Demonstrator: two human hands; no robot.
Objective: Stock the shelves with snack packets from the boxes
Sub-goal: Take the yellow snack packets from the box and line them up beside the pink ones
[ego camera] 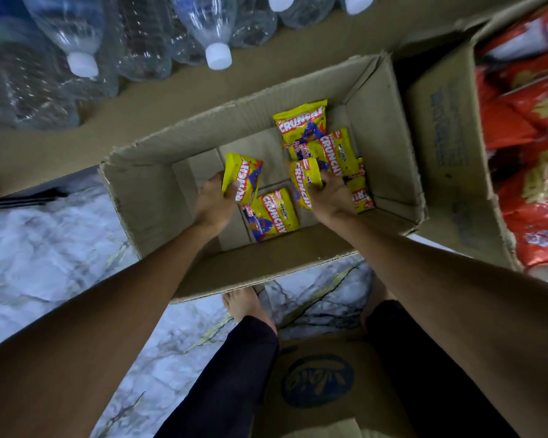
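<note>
An open cardboard box (pixel 146 197) stands on the floor below me with several yellow Crunchy snack packets in it. Both my arms reach down into it. My left hand (pixel 214 203) grips one yellow packet (pixel 242 177), lifted off the box bottom. My right hand (pixel 331 197) grips another yellow packet (pixel 304 181). A loose packet (pixel 274 214) lies flat between my hands. More packets (pixel 307 128) lie in the far right corner of the box, partly overlapping.
A second open box (pixel 450 143) with red snack bags (pixel 538 197) stands at the right. Clear plastic water bottles (pixel 86 49) lie on a low brown shelf beyond the box. My bare feet stand on marble floor (pixel 45 248) and flattened cardboard (pixel 317 380).
</note>
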